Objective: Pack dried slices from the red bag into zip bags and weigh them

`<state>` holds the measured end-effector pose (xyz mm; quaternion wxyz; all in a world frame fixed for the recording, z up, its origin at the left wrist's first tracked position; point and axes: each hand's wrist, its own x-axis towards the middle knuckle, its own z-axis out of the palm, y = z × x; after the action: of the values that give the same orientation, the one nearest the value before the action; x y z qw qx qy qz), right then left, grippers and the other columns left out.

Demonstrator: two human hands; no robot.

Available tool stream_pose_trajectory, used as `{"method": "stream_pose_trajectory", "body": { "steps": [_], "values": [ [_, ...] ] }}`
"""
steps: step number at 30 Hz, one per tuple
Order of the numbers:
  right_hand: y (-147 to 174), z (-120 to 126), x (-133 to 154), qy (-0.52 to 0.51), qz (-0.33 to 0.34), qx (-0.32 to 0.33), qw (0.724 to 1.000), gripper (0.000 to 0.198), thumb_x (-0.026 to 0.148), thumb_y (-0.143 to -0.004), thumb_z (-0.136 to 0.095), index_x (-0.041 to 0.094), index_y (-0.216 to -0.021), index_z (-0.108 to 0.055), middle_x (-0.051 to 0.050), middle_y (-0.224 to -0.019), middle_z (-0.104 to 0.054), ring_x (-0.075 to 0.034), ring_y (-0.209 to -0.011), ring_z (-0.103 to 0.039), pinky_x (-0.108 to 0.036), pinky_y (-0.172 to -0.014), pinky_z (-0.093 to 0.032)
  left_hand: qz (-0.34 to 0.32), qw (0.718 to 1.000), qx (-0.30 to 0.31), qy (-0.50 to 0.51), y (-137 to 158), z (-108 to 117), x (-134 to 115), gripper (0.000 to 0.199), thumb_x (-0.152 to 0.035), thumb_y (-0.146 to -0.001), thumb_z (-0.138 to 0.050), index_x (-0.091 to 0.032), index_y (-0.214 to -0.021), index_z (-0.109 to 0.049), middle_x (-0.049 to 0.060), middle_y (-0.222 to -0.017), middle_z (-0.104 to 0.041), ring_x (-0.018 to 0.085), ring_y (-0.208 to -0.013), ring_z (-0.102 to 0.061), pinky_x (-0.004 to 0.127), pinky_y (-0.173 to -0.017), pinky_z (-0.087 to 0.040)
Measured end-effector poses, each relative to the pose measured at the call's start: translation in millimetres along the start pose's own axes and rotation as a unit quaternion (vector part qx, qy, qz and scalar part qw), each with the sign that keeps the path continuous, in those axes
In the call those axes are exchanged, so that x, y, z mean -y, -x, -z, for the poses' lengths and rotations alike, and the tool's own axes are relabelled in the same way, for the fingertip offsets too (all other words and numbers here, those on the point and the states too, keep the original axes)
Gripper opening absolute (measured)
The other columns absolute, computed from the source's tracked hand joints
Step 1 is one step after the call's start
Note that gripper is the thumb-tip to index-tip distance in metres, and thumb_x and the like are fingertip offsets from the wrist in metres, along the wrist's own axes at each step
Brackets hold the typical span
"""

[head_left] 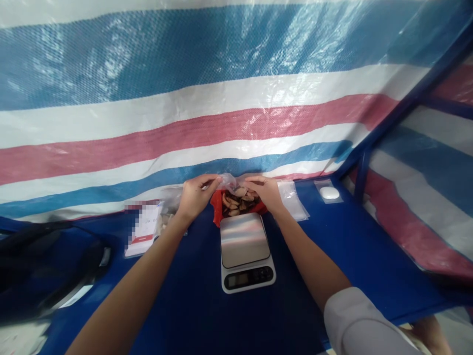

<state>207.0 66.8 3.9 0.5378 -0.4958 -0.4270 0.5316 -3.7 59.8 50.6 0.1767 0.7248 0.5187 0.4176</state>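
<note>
My left hand point(199, 193) pinches the left side of a clear plastic bag point(228, 181) at the back of the table. On its other side, my right hand point(264, 190) has thumb and fingers closed on the same thin plastic. Below the bag lies an open red bag point(217, 207) filled with brown dried slices point(240, 201). A kitchen scale point(246, 241) with a steel plate stands just in front of it, bare on top. Its display point(238, 280) is too dim to read.
Flat clear bags point(295, 199) lie right of my right hand, with a white oval object point(328, 193) farther right. Left are a bag of pale pieces point(166, 217), a paper card point(146, 227) and a black strap point(84, 266). A striped tarp point(192, 128) rises behind the blue table point(332, 246).
</note>
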Motion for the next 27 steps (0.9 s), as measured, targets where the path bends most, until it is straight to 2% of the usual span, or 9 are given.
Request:
{"method": "stream_pose_trajectory", "body": {
  "steps": [8, 10, 14, 18, 21, 27],
  "values": [
    [-2.9, -0.6, -13.5, -0.049, -0.023, 0.039, 0.998, 0.019, 0.029, -0.063, -0.081, 0.02, -0.079, -0.077, 0.0, -0.067, -0.073, -0.017, -0.067, -0.071, -0.033, -0.075, -0.061, 0.022, 0.999, 0.011, 0.021, 3.7, -1.6, 6.5, 0.035, -0.051, -0.085, -0.063, -0.02, -0.093, -0.078, 0.006, -0.094, -0.079, 0.023, -0.086, -0.072, 0.032, -0.083, -0.056],
    [-6.3, 1.2, -19.9, -0.023, -0.011, 0.032, 0.999, 0.017, 0.029, -0.065, -0.08, 0.021, -0.08, -0.077, 0.0, -0.068, -0.073, -0.019, -0.068, -0.072, -0.034, -0.075, -0.062, 0.03, 0.999, -0.004, 0.027, 4.2, 1.1, 9.2, 0.035, -0.051, -0.085, -0.063, -0.02, -0.093, -0.078, 0.005, -0.094, -0.079, 0.023, -0.086, -0.072, 0.031, -0.082, -0.056],
    [-12.2, 5.0, -28.4, 0.086, 0.053, 0.005, 0.995, 0.011, 0.027, -0.071, -0.074, 0.023, -0.079, -0.079, -0.001, -0.076, -0.076, -0.022, -0.074, -0.073, -0.037, -0.077, -0.061, 0.05, 0.997, -0.042, 0.039, 3.4, 5.7, 11.9, 0.033, -0.049, -0.083, -0.065, -0.019, -0.09, -0.077, 0.005, -0.093, -0.079, 0.022, -0.088, -0.072, 0.03, -0.083, -0.056],
    [-9.3, 4.0, -23.7, 0.153, 0.098, -0.009, 0.983, 0.009, 0.027, -0.072, -0.073, 0.024, -0.079, -0.079, -0.002, -0.085, -0.079, -0.024, -0.084, -0.074, -0.038, -0.084, -0.06, 0.05, 0.997, -0.04, 0.052, 1.9, 6.3, 7.7, 0.032, -0.047, -0.082, -0.066, -0.018, -0.09, -0.077, 0.005, -0.093, -0.079, 0.022, -0.088, -0.072, 0.029, -0.083, -0.056],
    [-4.7, 1.3, -16.4, 0.115, 0.089, -0.012, 0.989, 0.014, 0.032, -0.071, -0.077, 0.023, -0.082, -0.079, -0.002, -0.084, -0.078, -0.023, -0.082, -0.073, -0.037, -0.082, -0.06, 0.039, 0.998, -0.024, 0.048, -0.4, 7.3, 2.4, 0.032, -0.047, -0.084, -0.064, -0.019, -0.093, -0.078, 0.005, -0.095, -0.079, 0.022, -0.089, -0.073, 0.029, -0.084, -0.056],
    [-1.6, -3.3, -3.9, -0.059, -0.007, -0.009, 0.998, 0.024, 0.034, -0.061, -0.085, 0.021, -0.079, -0.079, 0.0, -0.073, -0.075, -0.017, -0.067, -0.069, -0.032, -0.072, -0.061, 0.006, 0.999, -0.037, 0.032, -8.3, 14.1, -1.2, 0.034, -0.049, -0.085, -0.066, -0.018, -0.095, -0.078, 0.006, -0.099, -0.079, 0.022, -0.09, -0.072, 0.03, -0.084, -0.055]
  ]
}}
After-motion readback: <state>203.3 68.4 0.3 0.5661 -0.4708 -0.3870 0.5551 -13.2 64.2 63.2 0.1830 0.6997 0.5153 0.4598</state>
